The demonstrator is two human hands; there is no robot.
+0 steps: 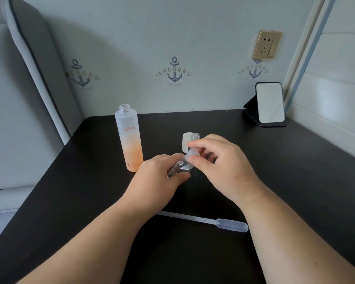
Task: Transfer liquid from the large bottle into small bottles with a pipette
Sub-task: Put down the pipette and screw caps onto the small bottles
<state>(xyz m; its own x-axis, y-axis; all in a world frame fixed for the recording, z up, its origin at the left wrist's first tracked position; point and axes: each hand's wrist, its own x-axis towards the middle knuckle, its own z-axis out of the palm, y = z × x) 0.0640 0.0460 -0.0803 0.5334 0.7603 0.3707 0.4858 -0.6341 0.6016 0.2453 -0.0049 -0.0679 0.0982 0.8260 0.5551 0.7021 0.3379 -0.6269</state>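
Note:
A tall frosted bottle (129, 138) with an orange lower half stands uncapped on the black table (295, 171), left of my hands. My left hand (158, 179) grips a small clear bottle (179, 167), tilted. My right hand (219, 162) pinches the translucent cap (192, 154) at that bottle's top. Behind my right hand stand a white cap (186, 142) and a second small clear bottle (195, 136), open at the neck and partly hidden. A clear plastic pipette (209, 221) lies flat on the table between my forearms, its bulb to the right.
A small mirror on a black stand (270, 105) sits at the table's back right corner, against the wall. A padded headboard (29, 78) runs along the left. A wall socket (266, 45) is above the mirror.

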